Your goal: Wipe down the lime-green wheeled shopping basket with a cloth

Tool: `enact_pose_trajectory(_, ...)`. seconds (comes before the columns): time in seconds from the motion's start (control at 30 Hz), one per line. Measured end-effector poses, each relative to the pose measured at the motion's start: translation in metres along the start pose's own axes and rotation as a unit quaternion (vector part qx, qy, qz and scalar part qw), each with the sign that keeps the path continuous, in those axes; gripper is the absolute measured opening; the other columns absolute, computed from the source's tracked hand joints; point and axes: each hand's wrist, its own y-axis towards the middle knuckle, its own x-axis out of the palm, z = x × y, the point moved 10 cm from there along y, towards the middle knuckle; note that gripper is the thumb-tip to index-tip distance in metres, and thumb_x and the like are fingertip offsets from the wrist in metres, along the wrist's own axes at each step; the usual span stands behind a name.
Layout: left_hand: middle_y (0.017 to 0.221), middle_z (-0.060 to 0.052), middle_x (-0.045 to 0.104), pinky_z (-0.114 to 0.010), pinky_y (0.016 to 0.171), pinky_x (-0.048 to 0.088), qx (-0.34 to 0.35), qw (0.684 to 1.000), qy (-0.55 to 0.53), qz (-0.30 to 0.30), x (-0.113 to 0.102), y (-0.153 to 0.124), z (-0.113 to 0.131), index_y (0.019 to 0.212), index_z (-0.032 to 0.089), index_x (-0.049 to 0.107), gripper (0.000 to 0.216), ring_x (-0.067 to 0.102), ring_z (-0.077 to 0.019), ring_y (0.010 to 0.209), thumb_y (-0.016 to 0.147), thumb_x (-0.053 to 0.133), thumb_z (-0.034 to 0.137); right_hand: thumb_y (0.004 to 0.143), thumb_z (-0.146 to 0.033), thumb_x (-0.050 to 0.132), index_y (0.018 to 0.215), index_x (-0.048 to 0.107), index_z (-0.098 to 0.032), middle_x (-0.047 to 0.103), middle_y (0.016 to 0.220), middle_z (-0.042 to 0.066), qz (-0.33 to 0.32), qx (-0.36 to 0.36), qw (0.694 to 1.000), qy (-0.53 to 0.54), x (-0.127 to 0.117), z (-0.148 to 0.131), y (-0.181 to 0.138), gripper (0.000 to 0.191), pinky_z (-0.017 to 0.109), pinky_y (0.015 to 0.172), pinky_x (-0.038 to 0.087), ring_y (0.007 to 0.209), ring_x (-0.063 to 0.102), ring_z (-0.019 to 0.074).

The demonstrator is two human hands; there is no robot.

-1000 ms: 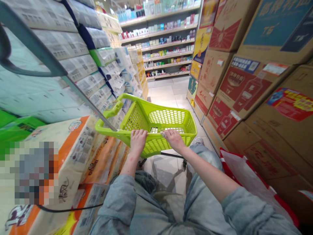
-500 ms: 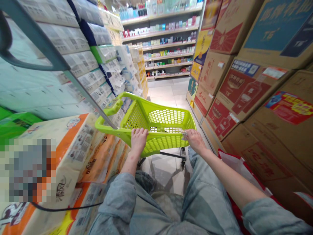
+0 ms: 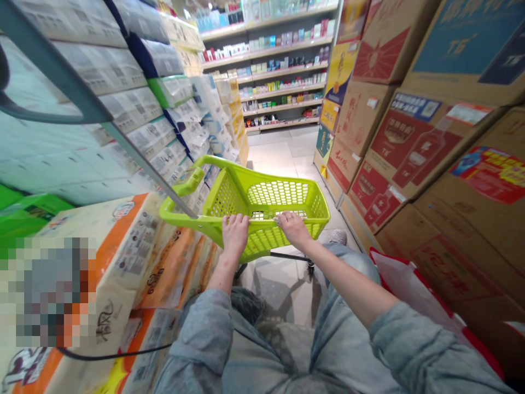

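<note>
Two hands: both are on the near rim of the green shopping cart, which stands mid-aisle ahead of me, its handle to the left.
Just changed: on my feed the right hand is back near the middle of the rim; half a second ago it was at the right end. The left hand keeps its spot. I judge that the right is working along this edge while the left steadies the cart.
Left fingers: close together, bent over the rim and gripping it; the thumb is hidden from me.
Right fingers: bent and close together on the rim, a small pale scrap at their tips. I cannot tell whether the thumb pinches it.
Grey pole: a slanting pole crosses my view at left, in front of the cart's handle end.
Aisle sides: wrapped packs at near left, cartons at right, loaded shelves at the far end.
</note>
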Motion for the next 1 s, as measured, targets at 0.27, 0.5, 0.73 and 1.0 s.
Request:
enact_pose_trajectory(0.27, 0.092, -0.009, 0.064, -0.044, 0.099, 0.027, 0.010, 1.000, 0.013, 0.003, 0.001, -0.001, 0.002, 0.097, 0.022, 0.063, 0.030, 0.052, -0.0254, 0.096, 0.094, 0.035, 0.030, 0.094, -0.029, 0.047, 0.107, 0.058, -0.016, 0.060, 0.096, 0.010, -0.036, -0.014, 0.999, 0.003, 0.000, 0.008, -0.005, 0.022, 0.029, 0.073, 0.037, 0.087, 0.053, 0.0210)
enact_pose_trajectory(0.5, 0.095, -0.007, 0.065, -0.041, 0.095, 0.030, 0.042, 0.999, 0.015, 0.003, -0.001, -0.003, 0.026, 0.103, 0.022, 0.062, 0.029, 0.053, -0.0240, 0.096, 0.095, 0.035, 0.029, 0.094, -0.027, 0.046, 0.104, 0.059, -0.014, 0.061, 0.096, 0.011, -0.045, -0.029, 0.998, 0.023, -0.007, 0.028, -0.013, 0.021, 0.029, 0.074, 0.037, 0.086, 0.053, 0.0209)
enact_pose_trajectory(0.73, 0.111, -0.008, 0.064, -0.036, 0.087, 0.036, 0.153, 0.987, 0.015, -0.037, -0.011, -0.002, 0.063, 0.126, 0.019, 0.052, 0.037, 0.055, -0.0217, 0.099, 0.092, 0.039, 0.016, 0.091, -0.025, 0.050, 0.102, 0.058, -0.015, 0.060, 0.096, 0.009, -0.053, -0.011, 0.998, 0.041, -0.014, 0.068, -0.017, 0.016, 0.028, 0.074, 0.038, 0.086, 0.054, 0.0202)
enact_pose_trajectory(1.0, 0.080, -0.013, 0.067, -0.039, 0.075, 0.036, 0.047, 0.992, 0.084, -0.079, -0.035, 0.009, 0.020, 0.083, 0.013, 0.065, 0.035, 0.060, -0.0289, 0.083, 0.090, 0.046, 0.041, 0.092, -0.025, 0.048, 0.105, 0.059, -0.016, 0.061, 0.102, 0.010, -0.027, -0.014, 0.998, 0.054, -0.011, 0.082, -0.020, 0.019, 0.031, 0.078, 0.040, 0.090, 0.055, 0.0213)
